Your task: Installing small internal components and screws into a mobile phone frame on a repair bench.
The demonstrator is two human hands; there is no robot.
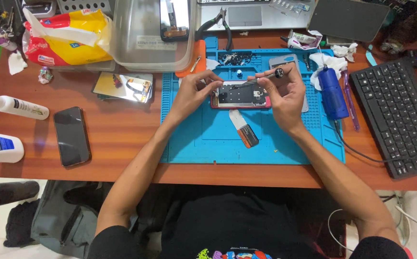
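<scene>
An opened phone (241,95) with a red frame lies on the blue work mat (203,139), its inner boards exposed. My left hand (194,90) grips the phone's left end with thumb and fingers. My right hand (281,93) holds a thin screwdriver (261,77), its tip down on the phone's inside and its round black cap up near my fingers. A small orange and black pry tool (244,129) lies on the mat just below the phone.
A black phone (71,135) and a mirrored panel (123,87) lie on the wooden desk at left. A blue cylinder device (331,92) and black keyboard (395,115) stand at right. Pliers (220,24), a clear plastic tub (146,38), white bottles (12,106).
</scene>
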